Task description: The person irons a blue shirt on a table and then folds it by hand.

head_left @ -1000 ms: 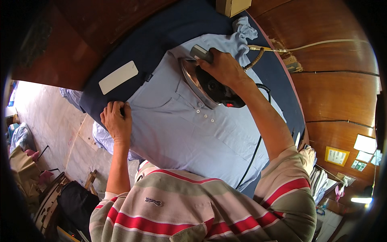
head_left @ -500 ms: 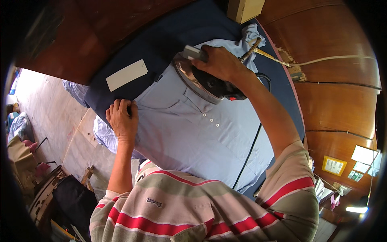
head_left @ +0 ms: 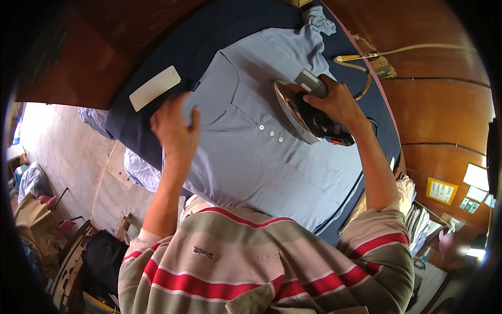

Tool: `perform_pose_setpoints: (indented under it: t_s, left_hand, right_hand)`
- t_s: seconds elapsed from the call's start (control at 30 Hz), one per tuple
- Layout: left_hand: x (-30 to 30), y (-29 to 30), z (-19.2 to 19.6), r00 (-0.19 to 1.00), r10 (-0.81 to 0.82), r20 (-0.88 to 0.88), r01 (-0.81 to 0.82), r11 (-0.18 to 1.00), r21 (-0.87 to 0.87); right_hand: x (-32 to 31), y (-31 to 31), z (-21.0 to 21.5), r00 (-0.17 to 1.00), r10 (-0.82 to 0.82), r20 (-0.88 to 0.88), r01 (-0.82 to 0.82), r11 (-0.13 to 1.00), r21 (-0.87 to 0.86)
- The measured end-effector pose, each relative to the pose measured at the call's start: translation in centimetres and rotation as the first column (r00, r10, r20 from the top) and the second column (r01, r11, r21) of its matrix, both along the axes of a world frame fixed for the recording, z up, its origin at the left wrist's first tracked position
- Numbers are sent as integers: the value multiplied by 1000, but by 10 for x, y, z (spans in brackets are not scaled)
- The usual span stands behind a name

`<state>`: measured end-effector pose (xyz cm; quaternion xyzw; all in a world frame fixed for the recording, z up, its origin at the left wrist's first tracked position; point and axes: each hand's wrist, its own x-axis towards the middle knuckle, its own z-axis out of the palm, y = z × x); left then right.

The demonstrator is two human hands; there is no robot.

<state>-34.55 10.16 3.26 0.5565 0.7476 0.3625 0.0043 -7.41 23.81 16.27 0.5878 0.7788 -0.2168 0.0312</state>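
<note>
A light blue shirt (head_left: 246, 172) with white buttons lies spread on a dark navy cloth-covered ironing surface (head_left: 209, 32). My right hand (head_left: 340, 104) is closed round the handle of an iron (head_left: 320, 123), black with a shiny metal base, over the right half of the shirt. The iron's underside is hidden. My left hand (head_left: 177, 125), slightly blurred, is by the shirt's left part near the neck opening, thumb apart from the fingers and nothing visible in it. I cannot tell whether it touches the cloth. A white card (head_left: 155, 88) lies just beyond it.
A coiled cord (head_left: 365, 86) runs from the iron toward a pale cable along the wooden wall (head_left: 434, 118). One sleeve (head_left: 319, 21) is bunched at the far edge. Bundled cloth (head_left: 140, 170) sits at the left, and folded clothes (head_left: 418, 230) stand at the right.
The iron, in my right hand, has moved right and nearer, away from the neck opening. My left hand has lifted from the shirt's left edge and moved right and farther. The view has shifted slightly.
</note>
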Motion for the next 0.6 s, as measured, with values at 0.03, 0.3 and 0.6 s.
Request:
perform_pose_setpoints:
  t_s: [0.03, 0.3, 0.6]
  left_hand:
    - [14, 9, 0, 994, -109, 21, 109, 994, -20]
    - [75, 54, -25, 816, -505, -282, 438, 857, -270]
    - [81, 52, -29, 768, -471, -434, 278, 856, -436]
  right_hand:
    - [10, -5, -3, 1000, -12, 16, 12, 1000, 0]
    - [56, -17, -30, 998, -56, -38, 58, 996, 71]
    - [75, -27, -16, 996, -88, -33, 89, 995, 36]
